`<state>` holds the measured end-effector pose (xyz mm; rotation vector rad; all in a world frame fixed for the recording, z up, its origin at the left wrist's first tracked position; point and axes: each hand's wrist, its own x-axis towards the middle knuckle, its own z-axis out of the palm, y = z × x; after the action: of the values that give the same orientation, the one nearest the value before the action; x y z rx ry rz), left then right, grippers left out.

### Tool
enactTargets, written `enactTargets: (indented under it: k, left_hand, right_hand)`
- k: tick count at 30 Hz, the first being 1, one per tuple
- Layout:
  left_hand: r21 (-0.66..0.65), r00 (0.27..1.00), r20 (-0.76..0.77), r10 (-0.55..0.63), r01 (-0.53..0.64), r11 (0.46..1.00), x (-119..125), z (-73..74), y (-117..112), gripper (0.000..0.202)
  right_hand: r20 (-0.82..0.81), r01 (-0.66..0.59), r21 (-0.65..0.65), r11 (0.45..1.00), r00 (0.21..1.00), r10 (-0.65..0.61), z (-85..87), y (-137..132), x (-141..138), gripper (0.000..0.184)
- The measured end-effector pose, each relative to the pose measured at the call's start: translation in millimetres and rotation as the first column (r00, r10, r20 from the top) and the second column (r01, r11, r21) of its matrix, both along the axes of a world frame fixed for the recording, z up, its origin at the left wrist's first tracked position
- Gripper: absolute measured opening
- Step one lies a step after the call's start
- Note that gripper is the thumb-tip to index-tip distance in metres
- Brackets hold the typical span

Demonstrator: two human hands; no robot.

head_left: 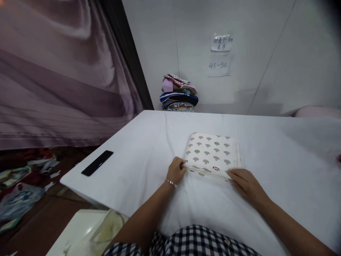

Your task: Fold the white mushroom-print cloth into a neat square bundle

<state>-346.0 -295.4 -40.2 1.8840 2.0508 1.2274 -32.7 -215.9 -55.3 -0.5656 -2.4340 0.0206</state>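
Observation:
A folded white cloth with grey, green and red mushroom prints lies flat on the white-covered table in front of me. My left hand pinches its near left corner, fingers closed over the edge. At the near right corner, my right hand grips the cloth with the thumb and fingers on its edge. Several layers show along the near side of the fold. A bracelet circles my left wrist.
Folded fabrics are stacked beyond the table's far edge, against the wall. A black phone-like slab lies near the left edge. Two paper notes hang on the wall. A purple curtain and bags on the floor are at left.

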Motion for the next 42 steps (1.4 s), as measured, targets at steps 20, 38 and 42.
enactTargets:
  k: [20,38,42]
  left_hand:
    - [-0.212,0.756,-0.511,-0.408,0.350,0.913,45.1,6.3,18.0,0.062]
    - [-0.325,0.887,-0.351,-0.300,0.185,0.928,22.3,25.4,56.2,0.052]
    - [-0.405,0.880,-0.345,-0.326,0.174,0.898,23.6,13.2,54.8,0.054]
  right_hand:
    - [-0.074,0.072,-0.178,0.981,0.993,-0.086,57.1,-6.7,-58.2,0.034]
    - [0.340,0.233,-0.528,0.817,0.939,-0.049,39.8,45.9,-92.2,0.063]
    - [0.373,0.390,-0.369,0.843,0.893,-0.250,31.8,75.7,-75.9,0.065]
